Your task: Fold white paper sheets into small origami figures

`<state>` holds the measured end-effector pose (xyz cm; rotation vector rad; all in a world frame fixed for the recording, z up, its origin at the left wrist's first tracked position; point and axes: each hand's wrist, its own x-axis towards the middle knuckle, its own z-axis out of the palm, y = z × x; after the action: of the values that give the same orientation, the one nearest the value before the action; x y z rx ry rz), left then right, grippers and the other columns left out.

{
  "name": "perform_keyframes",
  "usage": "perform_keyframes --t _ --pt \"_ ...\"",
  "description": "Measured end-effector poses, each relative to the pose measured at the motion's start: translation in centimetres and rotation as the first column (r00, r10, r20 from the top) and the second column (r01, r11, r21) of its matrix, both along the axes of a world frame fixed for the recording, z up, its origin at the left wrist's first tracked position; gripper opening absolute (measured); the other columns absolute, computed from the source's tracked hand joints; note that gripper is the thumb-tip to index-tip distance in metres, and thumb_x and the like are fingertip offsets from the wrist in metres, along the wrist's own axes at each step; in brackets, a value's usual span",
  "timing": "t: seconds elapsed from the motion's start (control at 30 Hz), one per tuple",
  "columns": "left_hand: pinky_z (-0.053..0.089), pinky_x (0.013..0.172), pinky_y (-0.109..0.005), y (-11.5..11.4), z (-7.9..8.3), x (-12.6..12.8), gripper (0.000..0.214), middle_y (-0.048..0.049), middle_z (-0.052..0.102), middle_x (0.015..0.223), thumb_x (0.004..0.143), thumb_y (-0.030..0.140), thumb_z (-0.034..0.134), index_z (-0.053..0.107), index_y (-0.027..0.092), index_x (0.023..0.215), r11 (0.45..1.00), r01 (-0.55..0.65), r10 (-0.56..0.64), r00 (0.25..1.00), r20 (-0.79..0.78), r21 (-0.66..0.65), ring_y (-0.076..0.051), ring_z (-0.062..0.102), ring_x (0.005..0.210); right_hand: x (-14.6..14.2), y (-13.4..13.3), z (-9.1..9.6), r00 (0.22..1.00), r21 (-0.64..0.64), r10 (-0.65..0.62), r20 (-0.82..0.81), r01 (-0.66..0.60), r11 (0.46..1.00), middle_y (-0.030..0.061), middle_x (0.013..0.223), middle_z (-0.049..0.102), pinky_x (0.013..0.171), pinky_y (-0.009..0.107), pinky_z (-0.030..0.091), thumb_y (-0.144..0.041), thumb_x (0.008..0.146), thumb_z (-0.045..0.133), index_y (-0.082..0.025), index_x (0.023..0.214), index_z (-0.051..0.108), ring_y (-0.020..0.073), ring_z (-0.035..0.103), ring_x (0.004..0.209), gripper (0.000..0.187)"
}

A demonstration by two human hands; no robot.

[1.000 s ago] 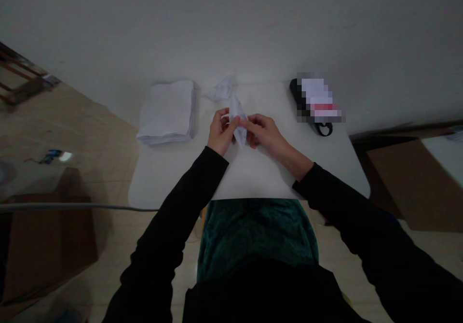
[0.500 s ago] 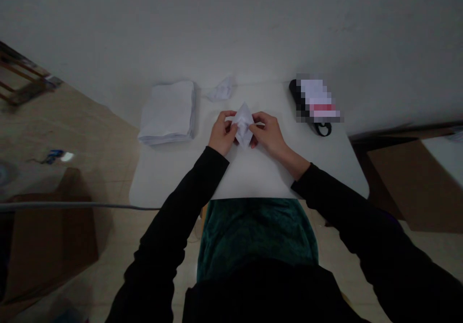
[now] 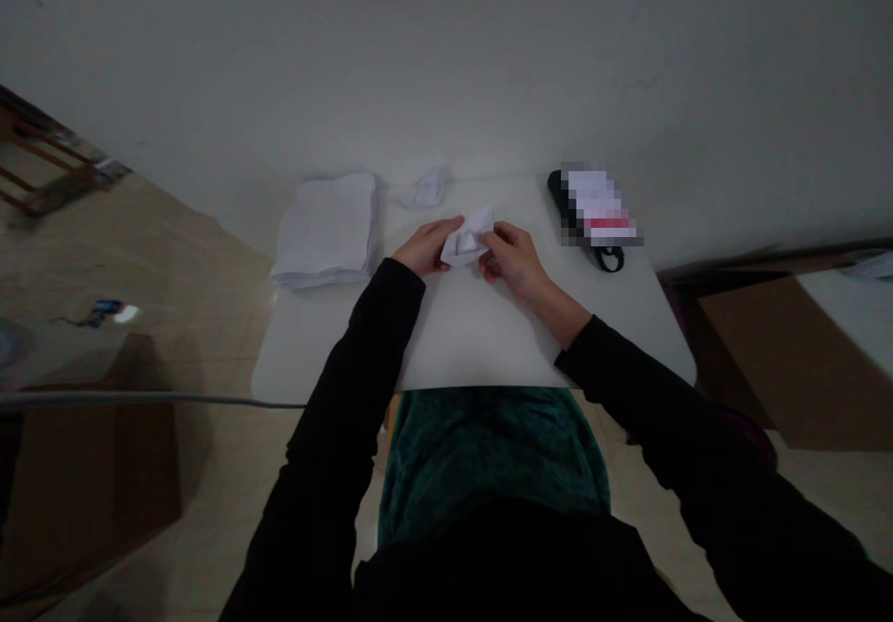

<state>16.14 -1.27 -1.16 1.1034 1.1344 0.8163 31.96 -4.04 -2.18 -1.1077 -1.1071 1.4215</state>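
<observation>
A small folded white paper piece [image 3: 469, 234] is held over the middle of the white table [image 3: 488, 334]. My left hand [image 3: 422, 248] pinches its left side with closed fingers. My right hand [image 3: 514, 258] grips its right side, fingers curled on the paper. Both hands sit just above the tabletop, close together. Black sleeves cover both arms.
A stack of white paper sheets [image 3: 326, 229] lies at the table's back left. A crumpled white paper [image 3: 425, 189] sits at the back by the wall. A black object with a blurred label [image 3: 595, 218] rests at the back right. Brown boxes [image 3: 781, 352] stand beside the table.
The paper piece was upright and pointed a second ago; it now lies turned sideways and lower between my hands. My left hand has flattened toward the table.
</observation>
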Motion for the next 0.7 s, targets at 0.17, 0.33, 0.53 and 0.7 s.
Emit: perform_keyframes --t 0.17,0.33,0.53,0.7 --pt "0.036 0.045 -0.024 2.0 0.1 0.4 0.041 -0.004 0.058 0.068 0.088 0.059 0.059 0.06 0.018 0.087 0.988 -0.141 0.151 0.973 -0.176 0.066 -0.012 0.052 0.044 0.7 1.5 -1.0 0.958 0.103 -0.206 0.202 0.188 0.977 0.0007 0.083 0.058 0.032 0.019 0.039 -0.033 0.077 0.066 -0.021 0.086 0.056 0.0096 0.056 0.054 0.017" --pt "0.042 0.048 -0.021 1.1 2.0 -0.2 0.031 -0.0049 0.066 0.085 0.093 0.049 0.055 0.061 0.018 0.096 0.896 -0.22 0.33 0.91 -0.249 0.385 -0.009 0.057 0.051 2.4 1.5 -1.8 0.921 0.132 -0.232 0.312 0.2 0.971 0.0044 0.095 0.057 0.037 0.024 0.043 -0.04 0.08 0.067 -0.023 0.106 0.05 0.011 0.054 0.055 0.036" --pt "0.042 0.053 -0.022 -0.7 5.7 -3.9 0.03 -0.002 0.066 0.082 0.096 0.048 0.052 0.063 0.02 0.095 0.699 -0.248 0.512 0.828 -0.228 0.67 -0.009 0.058 0.06 5.4 -0.3 -0.3 0.655 0.588 -0.414 0.632 -0.058 0.806 0.0154 0.123 0.048 0.084 0.047 0.054 -0.03 0.085 0.059 -0.022 0.116 0.057 0.0262 0.058 0.099 0.032" --pt "0.05 0.07 -0.027 -0.5 7.6 -10.1 0.026 -0.0005 0.067 0.08 0.096 0.043 0.053 0.061 0.019 0.102 0.666 -0.249 0.662 0.631 -0.404 0.703 -0.012 0.059 0.067 6.7 0.6 0.3 0.421 0.562 -0.39 0.819 -0.453 0.692 0.0112 0.143 0.039 0.095 0.059 0.042 -0.013 0.079 0.063 -0.028 0.109 0.065 0.0365 0.042 0.124 0.034"
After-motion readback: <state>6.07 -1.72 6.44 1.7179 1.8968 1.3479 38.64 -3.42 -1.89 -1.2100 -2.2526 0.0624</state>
